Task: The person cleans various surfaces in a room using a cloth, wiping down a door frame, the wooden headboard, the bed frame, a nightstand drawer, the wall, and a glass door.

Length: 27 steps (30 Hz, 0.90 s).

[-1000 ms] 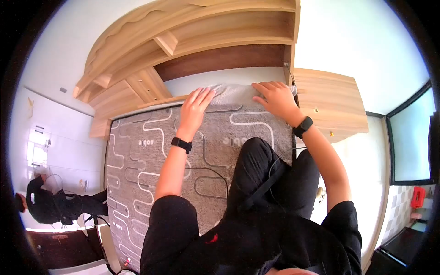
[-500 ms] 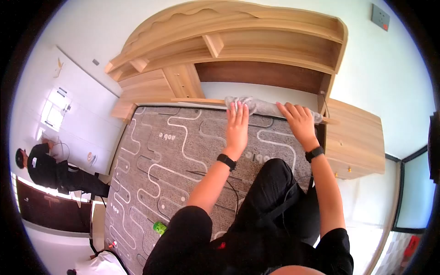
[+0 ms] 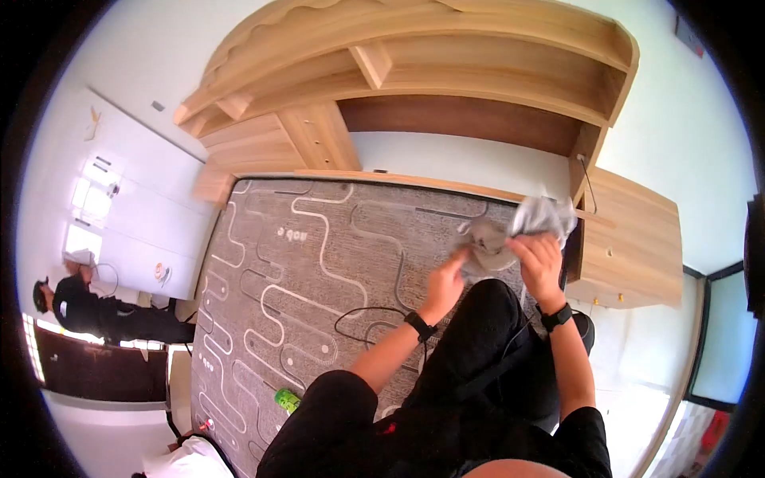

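Observation:
A crumpled grey cloth, smeared by motion, is bunched between my hands above the patterned mattress. My right hand is closed around it, and part of the cloth sticks up past the fingers. My left hand is at the cloth's hanging left fold, its fingertips pinching there and partly blurred. Just beyond the cloth runs the narrow wooden ledge along the mattress's far edge.
The wooden headboard shelf curves over the far side, with a wooden cabinet at right. On the mattress lie a green container and a black cable. Another person stands at left by the white wardrobe.
Both hands have come off the wooden ledge and drawn back toward my body with the cloth. The cloth, stretched along the ledge before, is now bunched up. My view has shifted slightly.

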Each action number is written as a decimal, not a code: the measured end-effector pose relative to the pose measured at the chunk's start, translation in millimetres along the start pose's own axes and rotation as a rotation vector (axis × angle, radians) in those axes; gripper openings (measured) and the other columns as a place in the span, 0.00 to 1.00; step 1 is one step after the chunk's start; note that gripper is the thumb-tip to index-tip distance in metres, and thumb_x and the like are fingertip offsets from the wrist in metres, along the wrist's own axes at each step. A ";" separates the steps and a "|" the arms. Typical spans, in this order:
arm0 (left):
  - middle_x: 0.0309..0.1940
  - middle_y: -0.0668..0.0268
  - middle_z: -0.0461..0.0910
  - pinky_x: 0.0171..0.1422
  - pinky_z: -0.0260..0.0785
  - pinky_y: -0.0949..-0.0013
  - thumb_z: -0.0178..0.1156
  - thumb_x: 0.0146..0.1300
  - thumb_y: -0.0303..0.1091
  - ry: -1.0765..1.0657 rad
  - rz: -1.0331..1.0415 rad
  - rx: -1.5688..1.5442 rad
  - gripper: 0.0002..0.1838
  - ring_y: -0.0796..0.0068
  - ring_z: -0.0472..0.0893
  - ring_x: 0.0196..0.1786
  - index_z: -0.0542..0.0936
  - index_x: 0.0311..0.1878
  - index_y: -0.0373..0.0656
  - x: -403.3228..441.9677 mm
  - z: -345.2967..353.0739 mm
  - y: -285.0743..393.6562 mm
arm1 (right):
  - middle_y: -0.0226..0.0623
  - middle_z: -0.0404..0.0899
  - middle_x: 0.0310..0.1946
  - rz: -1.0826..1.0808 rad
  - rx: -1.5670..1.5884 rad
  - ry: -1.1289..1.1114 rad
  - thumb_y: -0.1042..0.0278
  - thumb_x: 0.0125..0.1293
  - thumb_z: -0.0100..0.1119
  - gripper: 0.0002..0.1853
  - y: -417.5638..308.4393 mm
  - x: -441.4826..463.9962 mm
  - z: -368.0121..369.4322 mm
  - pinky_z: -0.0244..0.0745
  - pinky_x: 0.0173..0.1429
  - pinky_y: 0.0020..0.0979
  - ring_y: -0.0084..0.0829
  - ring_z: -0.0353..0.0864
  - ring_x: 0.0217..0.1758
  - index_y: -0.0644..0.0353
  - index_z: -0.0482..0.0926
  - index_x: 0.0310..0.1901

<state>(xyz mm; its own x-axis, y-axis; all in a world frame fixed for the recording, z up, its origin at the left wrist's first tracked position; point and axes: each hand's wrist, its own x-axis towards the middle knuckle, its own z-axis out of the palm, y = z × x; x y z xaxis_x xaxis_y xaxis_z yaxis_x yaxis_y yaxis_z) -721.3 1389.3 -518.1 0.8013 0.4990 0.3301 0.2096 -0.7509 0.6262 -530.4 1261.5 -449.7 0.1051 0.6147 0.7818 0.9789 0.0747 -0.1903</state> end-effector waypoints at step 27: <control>0.38 0.49 0.80 0.33 0.67 0.70 0.48 0.49 0.13 0.288 0.324 -0.181 0.26 0.62 0.75 0.30 0.78 0.54 0.35 166.6 -73.3 97.7 | 0.35 0.79 0.52 0.049 -0.199 -0.295 0.75 0.56 0.55 0.26 66.3 16.6 -123.0 0.80 0.36 0.32 0.35 0.84 0.34 0.52 0.73 0.59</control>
<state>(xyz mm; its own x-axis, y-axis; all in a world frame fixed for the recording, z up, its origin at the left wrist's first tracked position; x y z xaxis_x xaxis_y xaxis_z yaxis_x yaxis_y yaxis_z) -608.4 1430.8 -350.1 0.6162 0.3698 0.6954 -0.1477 -0.8130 0.5632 -442.3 1180.1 -376.3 0.1263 0.8160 0.5640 0.9919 -0.0974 -0.0811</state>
